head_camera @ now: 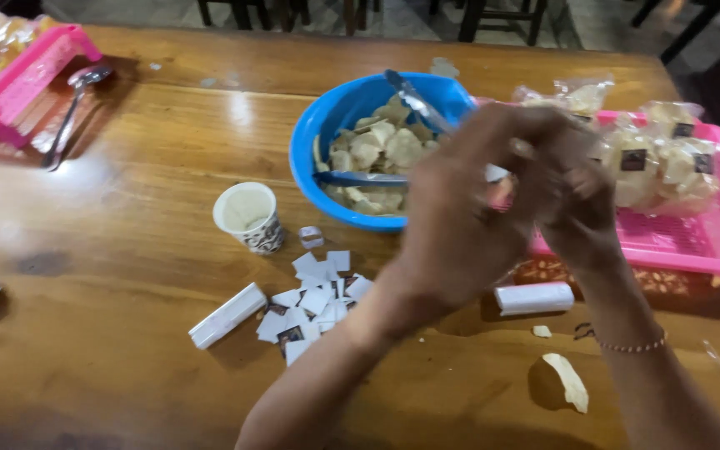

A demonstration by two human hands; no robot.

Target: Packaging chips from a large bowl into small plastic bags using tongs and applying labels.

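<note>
My left hand (460,212) and my right hand (581,200) meet, blurred, above the table in front of a blue bowl (327,125). Their fingers are closed together on a small pale packet (497,172), of which only a bit shows between them. My right wrist wears a thin bead bracelet (635,345). The bowl holds pale chips (381,146), and metal tongs (414,100) rest in it. Behind my right hand a pink tray (693,242) carries several clear bags of chips (668,162).
On the wooden table lie a paper cup (247,217), a heap of small paper labels (314,300), a long white box (227,315), a white roll (535,297) and a loose chip (568,382). At far left are a pink basket (31,67) and a spoon (72,108).
</note>
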